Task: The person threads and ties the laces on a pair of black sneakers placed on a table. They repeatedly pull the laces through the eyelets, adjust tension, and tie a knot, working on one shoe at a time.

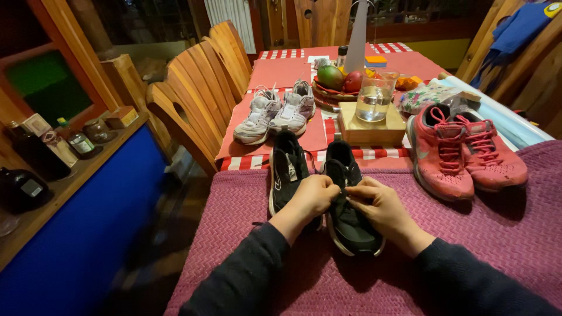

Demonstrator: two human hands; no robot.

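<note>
nearest the camera, both dark-sleeved arms reach over a purple woven cloth [246, 234] on the worktop. the left hand [313, 196] and the right hand [380, 208] meet over the right black shoe [346, 199], fingers pinched shut on its laces at the middle of the shoe. the left black shoe [287, 172] lies just beside it, touching the left hand's side. to the right, a pair of pink shoes [462, 149] rests at the cloth's edge. further on, a pair of grey-white shoes [275, 111] sits on a red cloth, near a wooden box [372, 131] carrying a glass of water [374, 96]. beyond stands a fruit bowl [339, 82]. wooden chairs [199, 88] line the left side.
</note>
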